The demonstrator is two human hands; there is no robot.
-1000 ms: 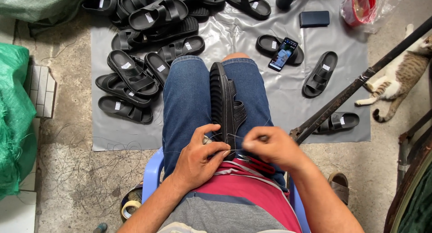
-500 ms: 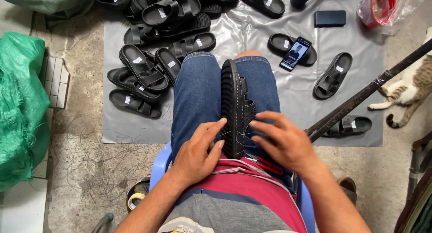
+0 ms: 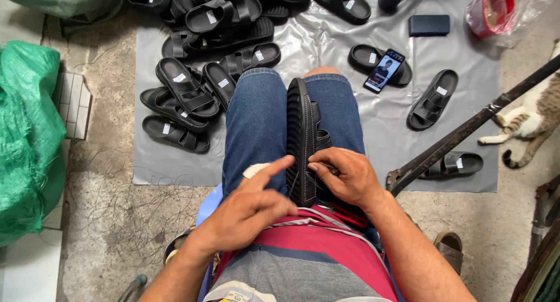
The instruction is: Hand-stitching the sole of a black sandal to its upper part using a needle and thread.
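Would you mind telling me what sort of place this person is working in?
Probably a small home or backyard sandal workshop. A heap of black sandals lies on a grey plastic sheet spread over rough concrete, both hands work on one sandal clamped between the knees, and a cat lies nearby.

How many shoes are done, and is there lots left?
Cannot tell which are finished. One black sandal stands on edge between the knees; the right hand pinches its sole, the left hand touches it. A pile of sandals lies on the grey sheet, with three more sandals scattered right.
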